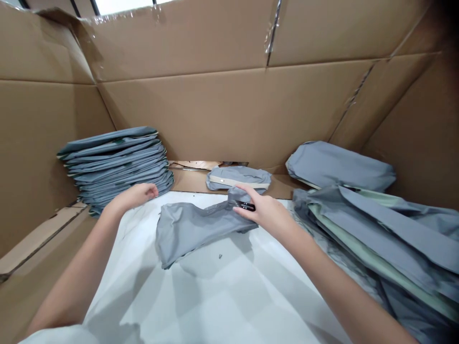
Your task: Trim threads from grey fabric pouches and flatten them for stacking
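Right hand [267, 211] is pinched shut on a slim black tool [246, 206], fingers against the cloth. Left hand [138, 196] is loosely curled near the stack, nothing visible in it, can't tell how far open. Biggest to smallest: brown cardboard walls [222, 110], white worktop [215, 306], a messy grey-and-pale-green fabric heap [387, 234] on the right, a neat blue-grey folded fabric stack [118, 167] on the left, wrinkled grey cloth piece [190, 229] mid-worktop, small grey fabric bundle [238, 173] behind it, tiny dark V-shaped scrap [220, 256] in front.
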Action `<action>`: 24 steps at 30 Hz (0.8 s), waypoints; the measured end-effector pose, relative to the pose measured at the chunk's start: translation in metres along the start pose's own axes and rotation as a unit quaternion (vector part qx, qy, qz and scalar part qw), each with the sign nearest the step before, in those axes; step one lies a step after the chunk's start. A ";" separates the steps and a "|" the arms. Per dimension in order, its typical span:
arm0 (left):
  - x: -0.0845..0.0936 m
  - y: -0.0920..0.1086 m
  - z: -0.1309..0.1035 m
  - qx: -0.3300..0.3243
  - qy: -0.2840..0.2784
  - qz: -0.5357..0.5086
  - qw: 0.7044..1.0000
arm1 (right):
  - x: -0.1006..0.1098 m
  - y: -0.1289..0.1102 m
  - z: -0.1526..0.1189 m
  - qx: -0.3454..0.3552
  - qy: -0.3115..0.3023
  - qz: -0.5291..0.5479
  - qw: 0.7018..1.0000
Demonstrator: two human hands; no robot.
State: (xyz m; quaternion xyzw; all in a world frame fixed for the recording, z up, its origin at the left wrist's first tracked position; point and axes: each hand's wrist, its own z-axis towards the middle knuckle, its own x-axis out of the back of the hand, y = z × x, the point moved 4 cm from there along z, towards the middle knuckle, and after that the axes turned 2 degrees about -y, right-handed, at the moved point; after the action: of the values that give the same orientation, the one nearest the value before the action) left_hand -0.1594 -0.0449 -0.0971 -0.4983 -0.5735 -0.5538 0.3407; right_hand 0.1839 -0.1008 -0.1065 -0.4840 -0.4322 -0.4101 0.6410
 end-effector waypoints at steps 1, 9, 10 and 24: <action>0.003 0.011 -0.008 -0.036 -0.013 -0.028 0.999 | -0.002 0.002 -0.001 -0.001 -0.001 -0.005 1.000; -0.017 0.044 -0.047 -0.235 -0.090 -0.241 0.937 | -0.013 0.022 -0.001 -0.046 0.000 -0.010 0.999; -0.023 0.043 -0.045 -0.258 -0.083 -0.269 0.924 | -0.015 0.025 -0.001 -0.055 -0.001 -0.009 0.998; -0.019 0.102 -0.038 -0.386 0.085 -0.384 0.834 | -0.047 0.082 0.016 -0.141 0.047 0.221 0.964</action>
State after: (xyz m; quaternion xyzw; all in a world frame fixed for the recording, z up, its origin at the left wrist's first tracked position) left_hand -0.0637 -0.0972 -0.0791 -0.2794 -0.4269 -0.8570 -0.0721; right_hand 0.2453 -0.0646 -0.1704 -0.6333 -0.2211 -0.3374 0.6605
